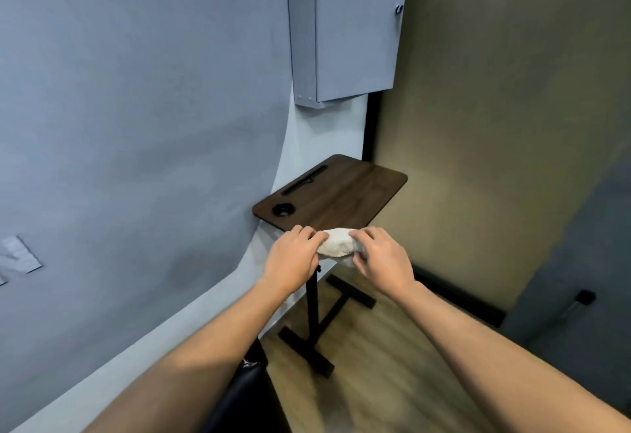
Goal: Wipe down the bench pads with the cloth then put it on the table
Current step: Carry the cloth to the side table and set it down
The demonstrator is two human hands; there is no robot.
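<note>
Both hands share the grip on the cloth (336, 244): the left hand (293, 255) pinches its left end with curled fingers, and the right hand (382, 261) curls round its right end, so the pale wad is bunched between them. It is held at the near edge of the small dark wooden bench (345, 193) — whether it touches the top or hangs just above the rim cannot be told from this angle. Holding it by two ends seems meant to keep the wad gathered so it goes down as one neat lump, not a trailing rag. Judging by that, the wiping looks finished and the putting-down is the step in hand.

That top stands on a black post with a cross foot (307, 347) on the wood floor, pushed close to the grey wall (136, 125) — a cup hole (283, 210) and a long slot (305, 180) lie along its far left side, well apart from the cloth. A black padded edge (246, 395) shows low between the forearms. A grey cabinet (355, 22) hangs above.
</note>
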